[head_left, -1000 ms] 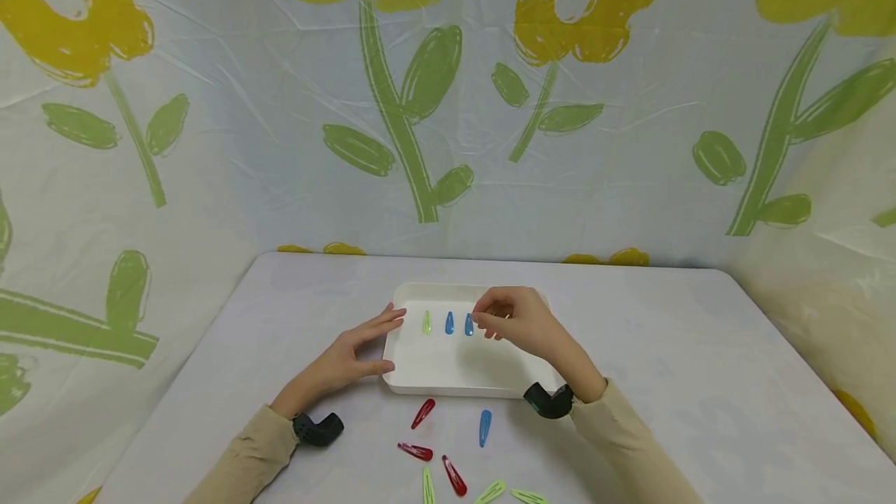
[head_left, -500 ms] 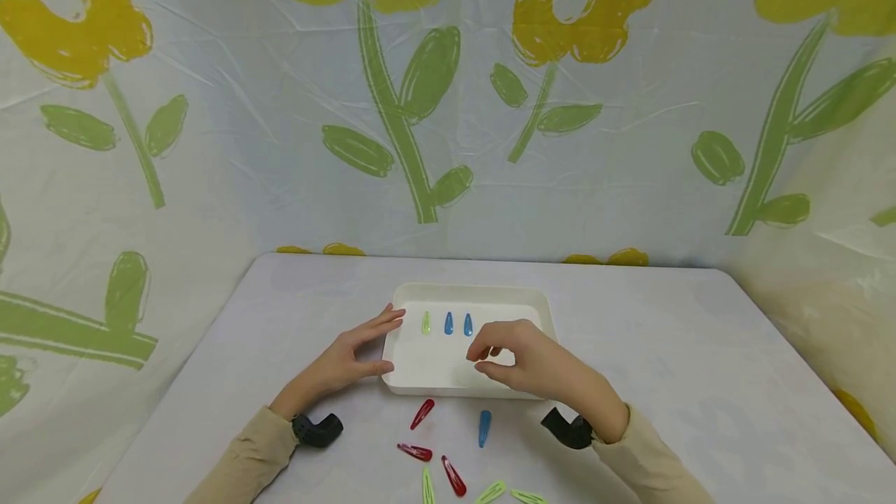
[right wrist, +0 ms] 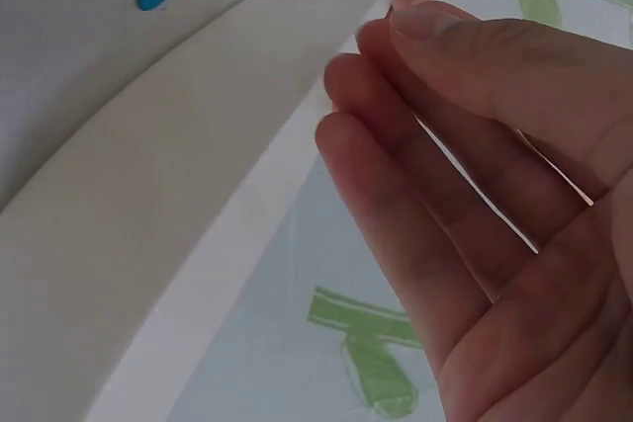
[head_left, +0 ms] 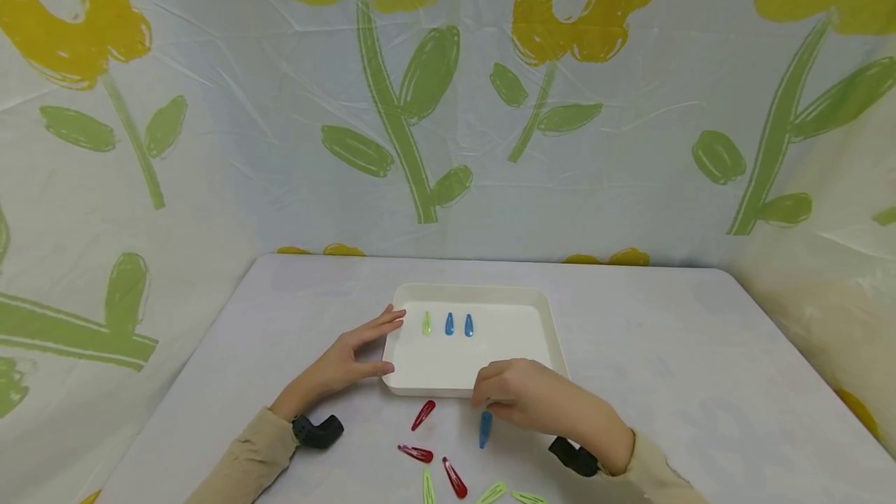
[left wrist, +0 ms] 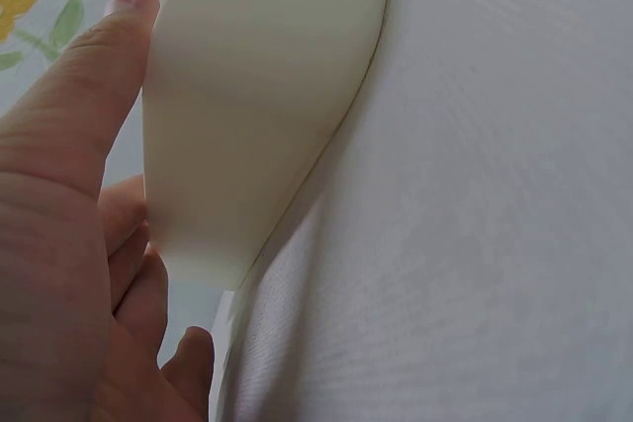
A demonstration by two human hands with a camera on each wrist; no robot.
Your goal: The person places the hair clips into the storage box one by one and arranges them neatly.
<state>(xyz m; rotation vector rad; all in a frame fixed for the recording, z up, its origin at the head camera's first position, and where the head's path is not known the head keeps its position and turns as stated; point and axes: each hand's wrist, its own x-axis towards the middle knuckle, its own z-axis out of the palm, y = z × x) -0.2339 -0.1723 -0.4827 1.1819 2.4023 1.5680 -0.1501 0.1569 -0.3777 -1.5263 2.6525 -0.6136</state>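
Note:
My left hand (head_left: 341, 358) rests against the left edge of a white tray (head_left: 448, 379), thumb at its near corner and fingers at its far side. In the left wrist view, the thumb touches the tray's wall (left wrist: 247, 126). My right hand (head_left: 528, 395) hovers over the tray's front rim, fingertips at the upper end of a blue snap hair clip (head_left: 485, 431) on the table. The right wrist view has this hand (right wrist: 475, 155) loosely bent with nothing between its fingers. Inside the tray, one green hair clip (head_left: 427, 323) and two blue hair clips (head_left: 449, 323) stand in a row.
In front of the tray lie three red hair clips (head_left: 454, 477) and three green hair clips (head_left: 492, 492), scattered on the white table (head_left: 651, 364). A flower-patterned cloth (head_left: 280, 99) hangs behind and at both sides. A dark wrist camera (head_left: 574, 456) sits under the right wrist.
My right hand has left the rightmost blue hair clip in the tray's row and come down toward the front, to the blue hair clip on the table. The left hand stays put.

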